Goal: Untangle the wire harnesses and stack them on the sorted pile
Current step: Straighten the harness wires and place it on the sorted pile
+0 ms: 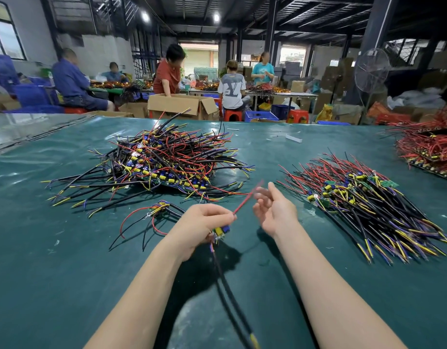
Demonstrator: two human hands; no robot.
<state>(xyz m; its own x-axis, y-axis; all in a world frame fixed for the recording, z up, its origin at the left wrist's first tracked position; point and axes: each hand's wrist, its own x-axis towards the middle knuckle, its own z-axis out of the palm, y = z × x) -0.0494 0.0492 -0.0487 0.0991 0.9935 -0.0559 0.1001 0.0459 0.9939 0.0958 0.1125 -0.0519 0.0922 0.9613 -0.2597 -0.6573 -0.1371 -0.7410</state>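
Black cable (pixel 225 280) hangs toward the camera from the left hand (pixel 204 220), its yellow tip blurred at the frame's bottom edge. That hand is curled round a harness (pixel 221 232) at its component end, where blue and yellow parts show below the fingers. A red wire (pixel 245 201) rises from the grip toward the right hand (pixel 275 210), which is spread, loose and empty. Its blurred fingertips are just beside the wire's tip; whether they touch it I cannot tell.

Everything else lies on the table (pixel 66 273). Just left of the harness is a second loose harness (pixel 157 210). Beyond the held one and a little left is the tangle (pixel 162 159), still large. To the right is the sorted pile (pixel 363 197), its wires all running one way. Far beyond that sits a heap of red wires (pixel 428 144).

The harness looks light and limp: the wires flop and will likely snag on neighbours. The component end is probably the stiffest and safest place to hold. Drawing each wire straight through loose fingers should suit better than tugging, which might strain the joints.
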